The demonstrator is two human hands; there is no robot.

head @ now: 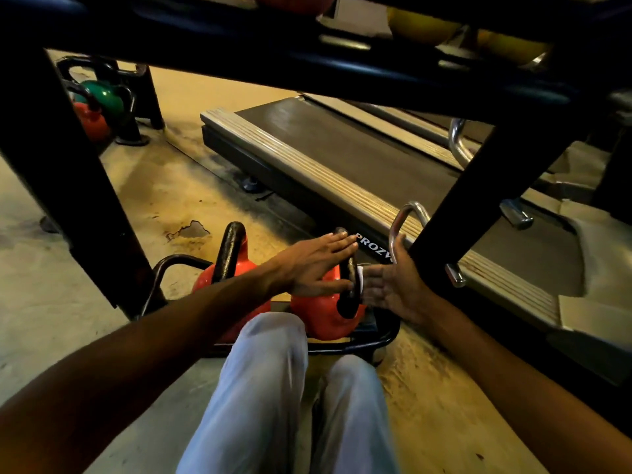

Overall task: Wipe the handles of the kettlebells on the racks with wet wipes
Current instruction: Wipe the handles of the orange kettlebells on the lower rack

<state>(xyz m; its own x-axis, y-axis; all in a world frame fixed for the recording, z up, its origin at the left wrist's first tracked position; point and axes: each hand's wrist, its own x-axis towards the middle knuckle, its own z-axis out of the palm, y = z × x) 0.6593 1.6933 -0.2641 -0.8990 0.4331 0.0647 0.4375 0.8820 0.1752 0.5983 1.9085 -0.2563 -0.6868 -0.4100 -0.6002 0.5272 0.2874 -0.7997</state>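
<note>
left hand (314,265) flat, fingers straight, braced against the black handle (350,285) of the red kettlebell (321,316), likely steadying it. right hand (393,289) flat too, pressing a white wipe (360,273) onto the handle's far side, sandwiched between palms.

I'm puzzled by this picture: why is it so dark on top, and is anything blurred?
Head view: the black rack sits in shadow against the camera; warm light yellows the floor; the trouser legs smear with motion blur; wide-angle bending curves the frame edges.
</note>
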